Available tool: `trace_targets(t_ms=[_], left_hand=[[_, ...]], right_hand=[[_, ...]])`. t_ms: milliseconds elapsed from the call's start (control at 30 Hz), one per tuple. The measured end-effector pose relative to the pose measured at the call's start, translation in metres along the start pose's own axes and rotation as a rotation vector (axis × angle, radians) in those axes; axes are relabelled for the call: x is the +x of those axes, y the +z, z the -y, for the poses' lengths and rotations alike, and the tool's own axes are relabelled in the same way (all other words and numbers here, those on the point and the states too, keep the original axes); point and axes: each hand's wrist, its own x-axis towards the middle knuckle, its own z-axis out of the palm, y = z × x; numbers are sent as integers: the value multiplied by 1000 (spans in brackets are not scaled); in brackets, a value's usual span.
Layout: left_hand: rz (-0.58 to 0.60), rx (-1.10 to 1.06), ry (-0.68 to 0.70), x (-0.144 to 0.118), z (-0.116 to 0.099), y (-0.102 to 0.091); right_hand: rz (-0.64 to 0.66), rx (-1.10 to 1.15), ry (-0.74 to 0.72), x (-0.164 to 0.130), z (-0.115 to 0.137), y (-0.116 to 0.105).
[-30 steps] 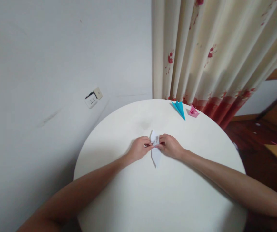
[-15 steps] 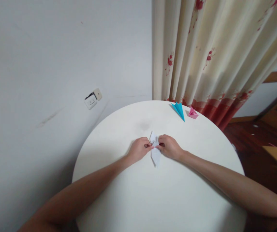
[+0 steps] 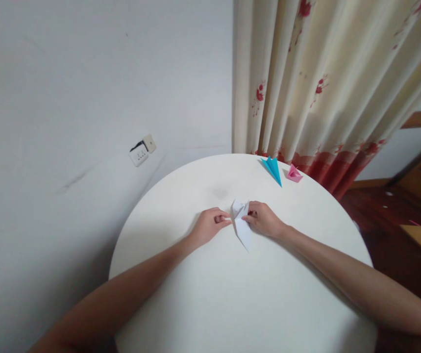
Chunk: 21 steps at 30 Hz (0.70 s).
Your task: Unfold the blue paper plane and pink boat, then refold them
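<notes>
The folded white paper [image 3: 242,231] is lying between the right hand [image 3: 265,218] and the left hand [image 3: 209,226], over the round table [image 3: 210,304]. The right hand is pinching its right side. The left is curling its fingers just beside the left edge; whether they are gripping it, I cannot tell surely.

2 bare forearms [image 3: 140,276] taper to slim wrists [image 3: 187,248]; left hand [image 3: 209,225] and right hand [image 3: 265,219] are bare too.

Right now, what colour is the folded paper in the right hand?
The folded paper is white, seen best in the head view.
</notes>
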Motion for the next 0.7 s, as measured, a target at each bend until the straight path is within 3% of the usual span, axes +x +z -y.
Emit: trace_targets(t_ms=[200, 367, 533, 700], left_hand=[[-7, 8, -7, 0, -2, 2], [-21, 0, -6, 1, 3, 3], [-9, 24, -3, 1, 4, 1], [2, 18, -7, 1, 2, -2]], right_hand=[[-82, -132, 113, 41, -45, -36], [-33, -286, 155, 98, -83, -64], [-32, -352, 220, 139, -108, -73], [-3, -383, 246, 159, -121, -72]])
